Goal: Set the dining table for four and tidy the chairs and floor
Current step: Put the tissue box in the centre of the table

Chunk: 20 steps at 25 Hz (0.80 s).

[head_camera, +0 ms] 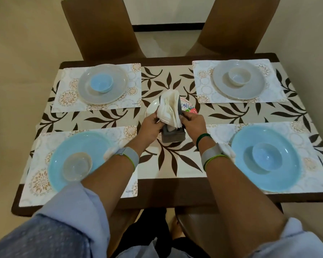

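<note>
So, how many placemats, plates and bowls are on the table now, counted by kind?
Placemats: 4
Plates: 5, one under the napkin holder
Bowls: 4
Total: 13

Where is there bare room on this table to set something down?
Bare runner shows between the far left placemat and far right placemat, and in strips either side of the napkin holder. Crowded: the centre, where left hand pinches the napkins and right hand holds the holder; all four mats are laid.
</note>
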### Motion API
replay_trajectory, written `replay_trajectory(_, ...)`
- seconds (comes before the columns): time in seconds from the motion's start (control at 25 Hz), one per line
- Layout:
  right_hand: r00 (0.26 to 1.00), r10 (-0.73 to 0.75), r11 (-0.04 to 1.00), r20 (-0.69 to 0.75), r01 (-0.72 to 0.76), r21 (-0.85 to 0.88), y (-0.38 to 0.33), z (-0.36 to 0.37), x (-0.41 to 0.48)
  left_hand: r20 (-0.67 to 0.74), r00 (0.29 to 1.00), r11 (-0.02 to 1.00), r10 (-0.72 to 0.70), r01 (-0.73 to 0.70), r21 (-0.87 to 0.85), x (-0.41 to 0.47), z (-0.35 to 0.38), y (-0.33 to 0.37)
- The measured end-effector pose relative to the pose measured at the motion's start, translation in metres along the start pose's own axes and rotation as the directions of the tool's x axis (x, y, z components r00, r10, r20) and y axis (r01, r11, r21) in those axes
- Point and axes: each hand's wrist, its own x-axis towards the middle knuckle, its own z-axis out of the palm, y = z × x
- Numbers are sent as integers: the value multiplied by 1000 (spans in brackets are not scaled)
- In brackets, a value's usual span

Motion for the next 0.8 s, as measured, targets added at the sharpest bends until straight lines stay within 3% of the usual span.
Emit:
replay_trajectory(0.24, 999, 49, 999, 6, -49, 5, 5, 11, 28, 37, 998, 997, -52, 51, 51, 45, -5, -20)
replay_trajectory(0.48, 998, 54, 998, -12, -54, -21, 9, 12, 42, 55, 997, 992, -45, 38, 117, 52, -2, -12)
replay_trajectory(0.64, 996, 84, 996, -42, -84, -18, 3, 12, 33, 36, 994, 986, -107, 102, 130, 39, -6, -11)
replay_trajectory(0.8, 988, 76, 960, -136, -109, -257, -6, 4, 15, -62, 994, 944, -88, 103, 314, 10, -12, 1)
